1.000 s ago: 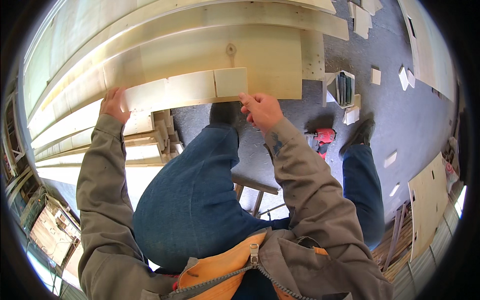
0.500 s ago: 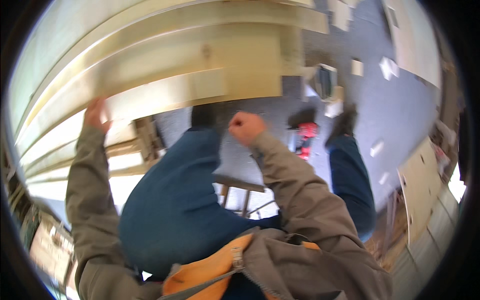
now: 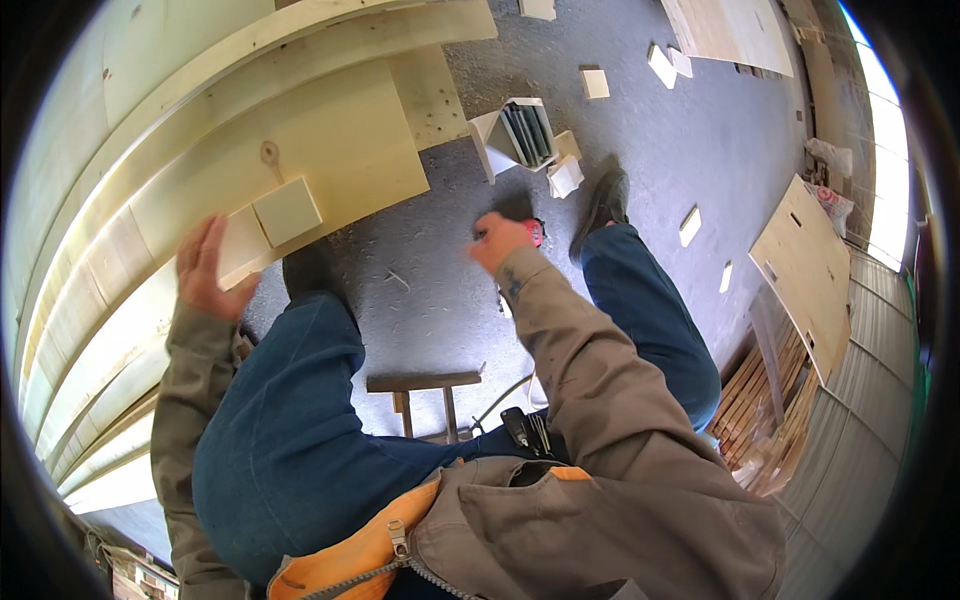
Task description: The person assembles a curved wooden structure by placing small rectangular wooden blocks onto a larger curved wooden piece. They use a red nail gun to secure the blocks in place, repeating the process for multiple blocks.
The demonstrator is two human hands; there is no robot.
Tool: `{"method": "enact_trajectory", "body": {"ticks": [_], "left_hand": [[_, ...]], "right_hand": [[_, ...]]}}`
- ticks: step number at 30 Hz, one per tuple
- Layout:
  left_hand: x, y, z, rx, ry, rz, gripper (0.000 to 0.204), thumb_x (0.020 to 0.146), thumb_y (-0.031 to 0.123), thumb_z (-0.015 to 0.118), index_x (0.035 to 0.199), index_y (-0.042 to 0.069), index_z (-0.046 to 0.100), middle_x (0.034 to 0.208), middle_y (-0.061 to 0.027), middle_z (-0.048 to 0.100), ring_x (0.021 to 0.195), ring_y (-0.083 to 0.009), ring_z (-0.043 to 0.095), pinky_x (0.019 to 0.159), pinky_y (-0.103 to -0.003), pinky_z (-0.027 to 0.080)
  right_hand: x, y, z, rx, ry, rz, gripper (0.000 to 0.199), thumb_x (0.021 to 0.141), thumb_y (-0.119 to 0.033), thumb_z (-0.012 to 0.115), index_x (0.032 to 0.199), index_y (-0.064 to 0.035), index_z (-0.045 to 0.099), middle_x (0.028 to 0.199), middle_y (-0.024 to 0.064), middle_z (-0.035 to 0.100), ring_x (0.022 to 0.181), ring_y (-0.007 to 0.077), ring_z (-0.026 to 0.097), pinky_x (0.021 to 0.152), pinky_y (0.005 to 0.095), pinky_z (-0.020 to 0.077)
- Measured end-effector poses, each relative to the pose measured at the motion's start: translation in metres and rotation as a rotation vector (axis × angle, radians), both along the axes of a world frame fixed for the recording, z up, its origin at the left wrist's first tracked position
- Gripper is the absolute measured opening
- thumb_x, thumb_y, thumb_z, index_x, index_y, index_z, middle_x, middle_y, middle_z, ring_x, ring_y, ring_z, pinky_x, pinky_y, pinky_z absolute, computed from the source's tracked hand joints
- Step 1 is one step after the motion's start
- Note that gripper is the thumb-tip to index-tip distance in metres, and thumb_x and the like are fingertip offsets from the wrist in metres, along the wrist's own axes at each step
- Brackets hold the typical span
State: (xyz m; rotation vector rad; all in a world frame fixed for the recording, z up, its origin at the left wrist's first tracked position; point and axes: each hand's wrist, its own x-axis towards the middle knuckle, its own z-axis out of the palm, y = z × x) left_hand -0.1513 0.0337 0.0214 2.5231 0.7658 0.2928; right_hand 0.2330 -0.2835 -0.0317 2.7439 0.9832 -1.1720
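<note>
My left hand (image 3: 208, 268) is open beside the near edge of the stacked pale boards, fingers stretched and thumb apart. Whether it touches the wood is unclear. Right of it, a small square wood block (image 3: 287, 212) lies at the front edge of the wide knotted board (image 3: 350, 140). My right hand (image 3: 500, 242) is closed above the floor between my feet. A dark spot shows at its curled fingers, too small to name. Partly hidden behind that hand is a red tool (image 3: 536, 232) on the floor.
An open box (image 3: 525, 135) with dark flat pieces stands beyond my right hand, wood blocks (image 3: 565, 178) next to it. More offcuts (image 3: 690, 226) are scattered on the grey floor. A slotted plywood panel (image 3: 800, 280) leans at right. A small wooden stand (image 3: 424, 381) is below me.
The view has shifted, so the boards and floor things appear further left. My left hand has gone from gripping the board edge to spread fingers. My right hand stays closed, now covering most of the red tool.
</note>
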Motion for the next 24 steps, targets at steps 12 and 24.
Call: {"method": "enact_trajectory", "body": {"ticks": [12, 24], "left_hand": [[0.085, -0.024, -0.030, 0.032, 0.027, -0.052, 0.093, 0.073, 0.028, 0.090, 0.155, 0.008, 0.052, 0.153, -0.0146, 0.056, 0.139, -0.0382, 0.051, 0.121, -0.051, 0.036], [0.082, -0.025, -0.032, 0.054, 0.017, -0.036, 0.092, 0.071, 0.023, 0.091, 0.153, 0.008, 0.054, 0.151, -0.0158, 0.057, 0.137, -0.0387, 0.054, 0.118, -0.050, 0.041]], "right_hand": [[0.169, -0.043, -0.026, -0.060, -0.419, -0.288, 0.127, 0.069, -0.039, 0.100, 0.167, -0.0097, 0.026, 0.162, 0.0202, 0.041, 0.147, 0.0373, 0.048, 0.117, 0.0458, 0.0480], [0.174, -0.054, -0.045, 0.037, -0.348, -0.435, 0.081, 0.077, -0.033, 0.094, 0.146, -0.0098, 0.059, 0.139, 0.0147, 0.067, 0.129, 0.0350, 0.064, 0.112, 0.0482, 0.0503]]}}
